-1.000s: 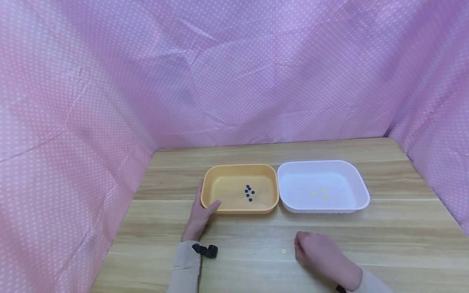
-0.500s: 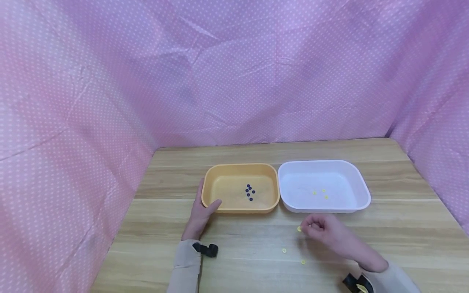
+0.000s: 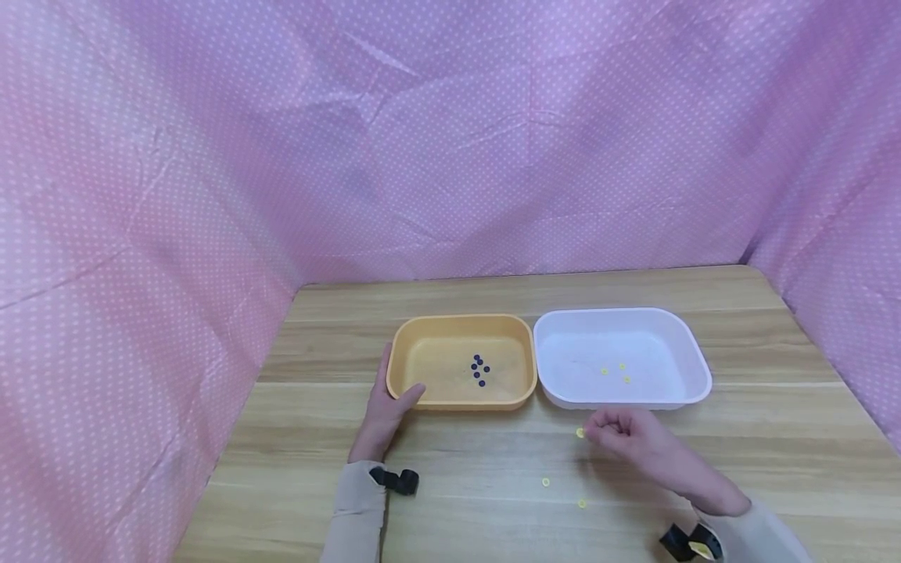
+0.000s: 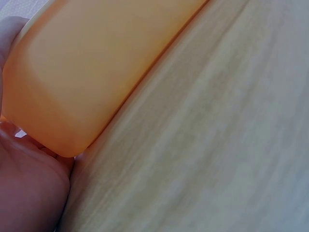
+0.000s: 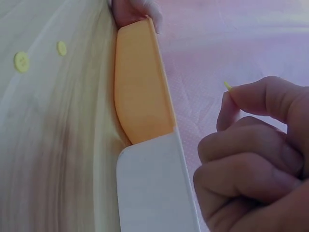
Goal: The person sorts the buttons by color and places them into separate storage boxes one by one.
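Observation:
My left hand (image 3: 382, 413) grips the left front corner of the orange tray (image 3: 436, 406), thumb over the rim and fingers along its outer side. Several dark blue buttons (image 3: 482, 383) lie inside that tray. Between thumb and forefinger my right hand (image 3: 637, 446) pinches a small yellow button (image 3: 580, 432), raised in front of the white tray (image 3: 619, 406). In the right wrist view the held button (image 5: 227, 86) shows edge-on at the fingertips, the other fingers curled. Three yellow buttons (image 3: 626, 380) lie in the white tray. Two more yellow buttons (image 5: 21, 62) are on the table.
Both trays stand side by side on the wooden table (image 3: 450, 508), their near ends meeting. A pink dotted cloth (image 3: 450, 156) hangs behind the table and at both sides. Black straps with small cameras (image 3: 400, 481) sit on the wrists.
My right hand has lifted a yellow button from the table and moved it up toward the white tray, uncovering another button on the wood. My left hand keeps its hold.

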`<state>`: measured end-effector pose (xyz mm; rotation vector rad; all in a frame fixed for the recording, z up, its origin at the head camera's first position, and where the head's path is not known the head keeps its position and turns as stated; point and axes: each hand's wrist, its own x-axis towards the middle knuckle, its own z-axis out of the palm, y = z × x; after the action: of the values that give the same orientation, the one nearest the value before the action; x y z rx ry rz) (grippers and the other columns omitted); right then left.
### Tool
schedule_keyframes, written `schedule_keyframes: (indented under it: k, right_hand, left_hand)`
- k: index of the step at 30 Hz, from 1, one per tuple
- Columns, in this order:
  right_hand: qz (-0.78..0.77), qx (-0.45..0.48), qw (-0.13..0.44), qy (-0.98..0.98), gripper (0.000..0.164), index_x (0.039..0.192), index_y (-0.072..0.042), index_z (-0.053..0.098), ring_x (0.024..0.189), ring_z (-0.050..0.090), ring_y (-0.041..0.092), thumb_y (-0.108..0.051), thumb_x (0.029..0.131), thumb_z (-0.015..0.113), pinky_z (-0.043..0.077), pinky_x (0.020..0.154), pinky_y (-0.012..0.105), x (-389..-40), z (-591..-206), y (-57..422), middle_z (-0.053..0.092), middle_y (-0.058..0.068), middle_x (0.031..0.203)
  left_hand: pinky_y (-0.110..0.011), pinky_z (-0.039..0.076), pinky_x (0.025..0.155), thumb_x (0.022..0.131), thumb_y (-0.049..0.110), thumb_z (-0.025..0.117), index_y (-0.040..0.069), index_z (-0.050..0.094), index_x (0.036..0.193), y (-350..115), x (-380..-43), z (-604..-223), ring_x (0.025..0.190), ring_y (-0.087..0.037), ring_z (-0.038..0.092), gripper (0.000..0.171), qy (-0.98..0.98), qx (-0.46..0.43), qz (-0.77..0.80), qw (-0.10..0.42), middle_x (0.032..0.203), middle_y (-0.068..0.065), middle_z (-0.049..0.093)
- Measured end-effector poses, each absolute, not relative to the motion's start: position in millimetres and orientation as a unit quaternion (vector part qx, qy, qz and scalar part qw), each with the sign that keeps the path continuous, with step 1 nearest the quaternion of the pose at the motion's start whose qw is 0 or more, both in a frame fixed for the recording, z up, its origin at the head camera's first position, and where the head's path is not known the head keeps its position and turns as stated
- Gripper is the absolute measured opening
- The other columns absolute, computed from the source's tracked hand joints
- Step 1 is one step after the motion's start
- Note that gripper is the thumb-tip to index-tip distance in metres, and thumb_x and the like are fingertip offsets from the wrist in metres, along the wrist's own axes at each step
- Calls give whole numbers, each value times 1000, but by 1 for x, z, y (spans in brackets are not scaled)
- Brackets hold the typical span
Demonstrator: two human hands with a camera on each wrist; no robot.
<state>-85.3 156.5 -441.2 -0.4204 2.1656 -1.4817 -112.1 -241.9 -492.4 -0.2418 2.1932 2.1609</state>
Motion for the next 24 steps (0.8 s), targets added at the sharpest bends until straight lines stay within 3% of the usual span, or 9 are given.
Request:
schedule_keyframes:
  k: [10, 17, 24]
  right_hand:
    - [-536, -134, 228, 801, 26, 103, 4, 65, 60, 42, 7, -21, 98, 59, 39, 51, 25, -92, -433, 159, 49, -1, 70]
    - [-551, -93, 255, 789, 34, 109, 4, 63, 52, 37, 10, -28, 97, 59, 34, 45, 27, -99, -425, 161, 38, -2, 61]
    - [-565, -83, 241, 785, 36, 108, 7, 61, 48, 32, 7, -27, 98, 58, 29, 41, 25, -109, -418, 164, 35, -4, 57]
  left_hand:
    - [-34, 17, 116, 87, 9, 73, 25, 10, 158, -243, -112, -493, 142, -16, 23, 96, 709, -78, 700, 25, 160, 5, 18]
    - [-34, 18, 116, 87, 9, 73, 24, 10, 158, -243, -111, -494, 142, -17, 24, 96, 712, -73, 698, 23, 160, 4, 18]
    - [-34, 18, 116, 87, 9, 73, 24, 10, 158, -242, -112, -493, 142, -16, 24, 96, 714, -81, 694, 26, 160, 4, 19]
